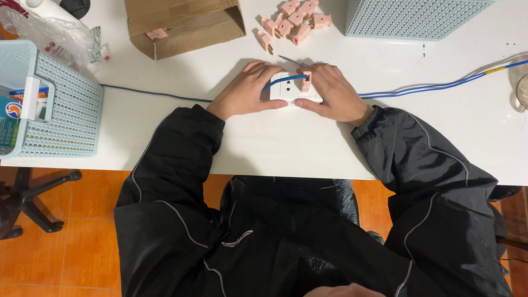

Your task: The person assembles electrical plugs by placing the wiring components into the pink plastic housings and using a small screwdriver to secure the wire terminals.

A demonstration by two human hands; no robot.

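Your left hand (247,91) and right hand (333,93) both clamp the white wall socket (291,88) mid-tabletop; the blue wire (440,86) could tug the pink plug (306,81) loose.

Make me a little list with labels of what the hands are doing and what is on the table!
Left hand: resting on the white socket plate
Right hand: holding the plate's other side, by a pink plug
Blue wire: crosses the plate, runs off right
Pink plugs pile: behind the hands
Cardboard box: open, back left
Baskets: pale blue, on the white table
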